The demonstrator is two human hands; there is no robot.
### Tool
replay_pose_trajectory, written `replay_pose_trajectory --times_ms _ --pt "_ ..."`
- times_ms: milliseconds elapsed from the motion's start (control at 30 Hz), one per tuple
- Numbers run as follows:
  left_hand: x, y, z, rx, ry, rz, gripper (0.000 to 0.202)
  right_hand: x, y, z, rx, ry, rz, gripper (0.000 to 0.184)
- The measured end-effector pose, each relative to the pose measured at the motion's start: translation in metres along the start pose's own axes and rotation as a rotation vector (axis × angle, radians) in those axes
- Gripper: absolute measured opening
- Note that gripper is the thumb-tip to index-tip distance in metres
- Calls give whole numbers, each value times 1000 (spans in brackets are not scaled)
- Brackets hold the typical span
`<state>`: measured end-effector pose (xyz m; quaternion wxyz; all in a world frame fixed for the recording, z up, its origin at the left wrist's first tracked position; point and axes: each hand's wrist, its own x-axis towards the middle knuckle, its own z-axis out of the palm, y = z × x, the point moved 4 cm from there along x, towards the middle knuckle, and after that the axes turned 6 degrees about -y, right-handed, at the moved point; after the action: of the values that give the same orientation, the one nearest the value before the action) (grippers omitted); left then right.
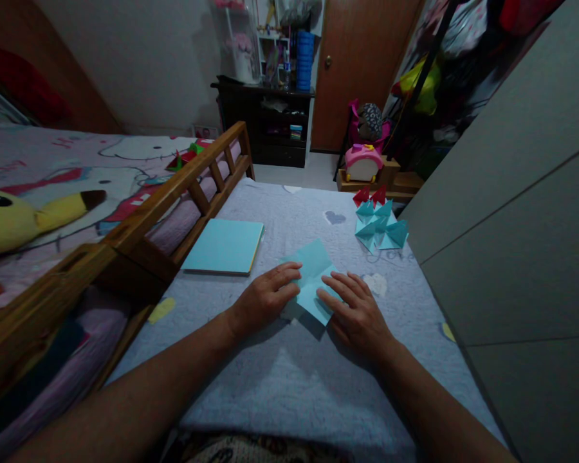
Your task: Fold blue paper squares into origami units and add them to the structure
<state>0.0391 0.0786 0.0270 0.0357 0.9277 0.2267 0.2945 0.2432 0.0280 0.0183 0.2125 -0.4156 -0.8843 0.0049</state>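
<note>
A creased sheet of light blue paper lies between my hands on the cloth-covered surface, partly folded, with its near corner lifted. My left hand pinches the paper's left edge between thumb and fingers. On the right side, my right hand rests with fingers stretched out over the paper's edge; its thumb is mostly hidden. Farther left is a stack of square blue paper. Several folded blue paper pieces sit at the right, with red folded pieces just behind them.
A wooden bed rail runs along the left, beside a bed with a yellow plush toy. A pale cabinet wall borders the right. Beyond the far edge stand a dark shelf unit and a pink toy case.
</note>
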Motion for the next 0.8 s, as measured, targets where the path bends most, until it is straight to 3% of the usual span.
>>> replay_pose_trajectory --times_ms 100,267,567,800 --pt "1 -4 5 -31 -89 -60 16 0 0 3 11 -28 12 44" --pt "-2 -12 11 -15 -227 -119 8 4 -1 8 77 -82 21 31" --pt "-4 -9 7 131 -283 -237 17 4 2 11 161 -112 61 22" --pt "-2 -10 1 113 -208 -155 14 3 5 9 172 -84 63 20"
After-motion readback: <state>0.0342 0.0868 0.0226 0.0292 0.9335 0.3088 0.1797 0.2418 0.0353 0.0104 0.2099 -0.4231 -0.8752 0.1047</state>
